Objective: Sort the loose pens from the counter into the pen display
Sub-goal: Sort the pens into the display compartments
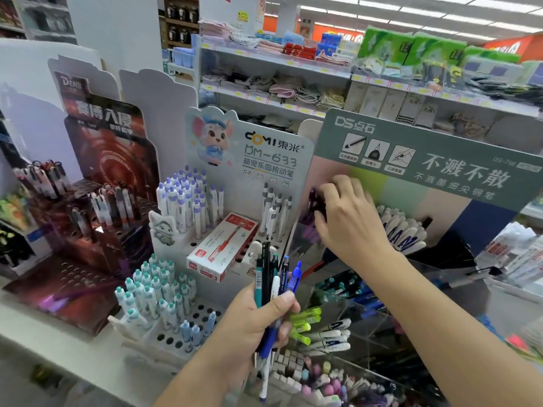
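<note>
My left hand (258, 321) grips a bunch of loose pens (273, 277), black, teal, white and blue, held upright in front of the displays. My right hand (345, 214) reaches into the upper left compartment of the green pen display (440, 171) and pinches a dark purple pen (314, 201) with its fingertips. That display's clear tiers hold white and blue pens (402, 227), dark pens (349, 286) and neon green pens (305, 318) below.
A white peg-hole display (249, 160) to the left holds purple-capped pens (188, 195), teal-capped pens (152, 289) and a red-and-white pen box (223, 248). A dark red display (111, 160) stands further left. Erasers (293, 365) fill a bin below. Store shelves run behind.
</note>
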